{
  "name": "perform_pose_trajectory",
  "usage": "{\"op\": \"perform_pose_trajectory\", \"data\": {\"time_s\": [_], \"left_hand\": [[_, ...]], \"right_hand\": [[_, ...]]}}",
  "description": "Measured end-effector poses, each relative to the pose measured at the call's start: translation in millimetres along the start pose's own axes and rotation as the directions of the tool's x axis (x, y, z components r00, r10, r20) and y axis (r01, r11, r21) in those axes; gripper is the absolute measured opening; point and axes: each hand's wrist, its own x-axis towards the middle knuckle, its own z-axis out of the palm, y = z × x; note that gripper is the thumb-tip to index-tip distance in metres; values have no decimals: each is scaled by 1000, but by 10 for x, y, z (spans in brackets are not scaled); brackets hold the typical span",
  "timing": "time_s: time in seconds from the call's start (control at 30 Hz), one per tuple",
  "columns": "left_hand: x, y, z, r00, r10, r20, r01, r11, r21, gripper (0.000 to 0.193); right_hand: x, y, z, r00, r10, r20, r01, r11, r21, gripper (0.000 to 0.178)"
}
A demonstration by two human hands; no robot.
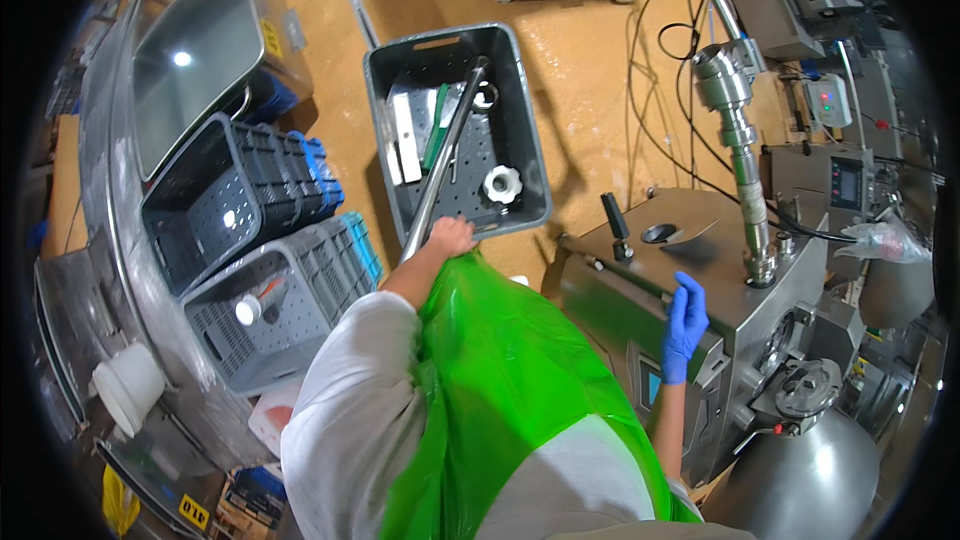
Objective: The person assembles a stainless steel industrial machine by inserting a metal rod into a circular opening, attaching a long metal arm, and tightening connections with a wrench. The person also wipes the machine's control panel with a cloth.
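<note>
My bare left hand is closed at the near rim of a dark grey plastic crate, its fingers curled over the edge. A long metal bar leans inside the crate and sticks out over the near rim, just left of that hand. Also in the crate lie a white strip, a green tool, a metal ring and a white scalloped knob-like part. My right hand, in a blue glove, is raised beside a steel machine, fingers stretched out and holding nothing.
Two grey crates stand at the left, the nearer one with a white-capped bottle inside. Behind them is a large steel tub. A jointed metal pipe rises from the machine. Black cables trail across the floor.
</note>
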Motion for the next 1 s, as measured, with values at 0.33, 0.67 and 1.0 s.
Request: {"op": "perform_pose_trajectory", "data": {"time_s": [0.33, 0.67, 1.0], "left_hand": [[621, -388, -873, 993, -107, -48, 105, 994, -42, 44], [1396, -1384, -1809, 969, -233, -80, 236, 971, 38, 50], [2028, -2463, -2730, 913, -392, -110, 391, 920, -27, 55]], "right_hand": [[1208, -518, 580, 985, -35, 171, 73, 973, -220, 24], [3323, -151, 62, 924, -343, -171, 125, 690, -713, 97], [4146, -792, 1003, 852, -510, 119, 471, 649, -597, 79]]}}
